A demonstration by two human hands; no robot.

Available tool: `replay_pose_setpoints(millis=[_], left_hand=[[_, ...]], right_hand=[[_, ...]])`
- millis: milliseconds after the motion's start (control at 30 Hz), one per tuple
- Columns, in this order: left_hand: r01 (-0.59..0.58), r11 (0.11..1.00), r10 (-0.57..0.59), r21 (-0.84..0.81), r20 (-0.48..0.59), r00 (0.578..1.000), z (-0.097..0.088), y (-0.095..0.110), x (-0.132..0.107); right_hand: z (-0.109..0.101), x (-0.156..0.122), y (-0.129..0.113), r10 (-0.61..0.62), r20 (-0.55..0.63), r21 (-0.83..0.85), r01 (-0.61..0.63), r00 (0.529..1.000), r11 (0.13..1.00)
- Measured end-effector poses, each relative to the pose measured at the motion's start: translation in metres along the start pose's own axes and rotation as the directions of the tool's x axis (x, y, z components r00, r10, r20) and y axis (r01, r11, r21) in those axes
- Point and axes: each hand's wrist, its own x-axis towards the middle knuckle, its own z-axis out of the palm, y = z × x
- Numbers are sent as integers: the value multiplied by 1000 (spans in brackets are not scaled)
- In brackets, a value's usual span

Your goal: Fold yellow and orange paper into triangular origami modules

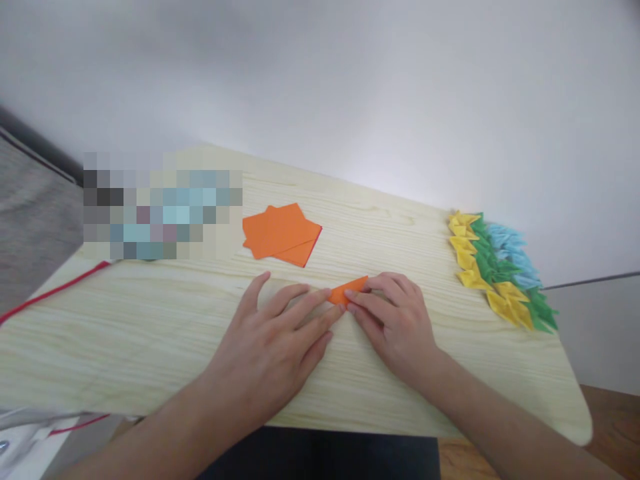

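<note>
We look down at a pale wood-grain table (125, 333), with a small folded orange paper (339, 294) just below the middle of the view. Taking that paper as the clock's centre, our left hand (273, 333) comes in from 8 o'clock, palm down and fingers spread, two fingertips against the paper's left end and the thumb apart from it. Our right hand (403, 320) comes from 4 o'clock and appears to pinch the right end between thumb and fingers.

At 10 o'clock lie loose orange sheets (280, 233), overlapping at angles, with a thin red edge showing. At 3 o'clock, well apart, sit rows of yellow folded pieces (465, 247), green folded pieces (500, 270) and blue folded pieces (510, 243).

For this fold, we judge it best to keep the edges lined up with the left fingertips, hold the paper flat on the table, and press firmly along the crease to its corners.

We find no brand, label or readable writing; a pixelated patch (170, 213) farther out at 10 o'clock hides whatever lies there.
</note>
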Motion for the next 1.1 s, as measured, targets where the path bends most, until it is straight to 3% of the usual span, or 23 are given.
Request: replay_pose_setpoints(millis=[300, 667, 800, 933, 1100], left_hand=[[32, 999, -32, 14, -17, 999, -14, 16, -5], [103, 992, -112, -77, -125, 986, -9, 26, -22], [93, 993, -104, -79, -153, 983, -16, 33, -24], [105, 990, -120, -90, -187, 975, -22, 47, -27], [124, 983, -151, -134, -210, 966, -21, 63, -34]], right_hand=[[-6, -8, -3, 50, -11, 121, -48, 999, 992], [-19, -11, -18, 98, -46, 109, -93, 994, 990], [-27, -12, -30, 206, -94, 51, -201, 974, 978], [-29, -14, -45, 354, -163, 14, -357, 921, 934], [-22, -7, -57, 427, -115, 66, -422, 897, 904]])
